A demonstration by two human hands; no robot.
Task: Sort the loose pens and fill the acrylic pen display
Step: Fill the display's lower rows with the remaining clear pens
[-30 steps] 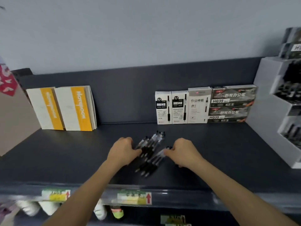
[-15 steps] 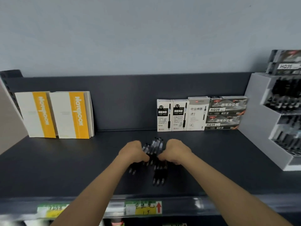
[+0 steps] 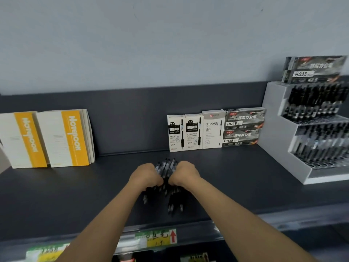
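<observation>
Both hands pressed a bundle of loose black pens (image 3: 166,178) together on the dark grey shelf (image 3: 75,195). The left hand (image 3: 146,175) and the right hand (image 3: 184,173) each had a grip closed around the bundle's sides. This looked like the gathering step. Next, the bundle would need carrying right to the stepped white-sided acrylic pen display (image 3: 273,133), which stood well apart.

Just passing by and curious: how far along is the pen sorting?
Early to midway. The tiered display at right already holds rows of dark pens. Left hand and right hand are bunching the loose pens on the shelf. Still left: carrying that bunch over and slotting it in.
</observation>
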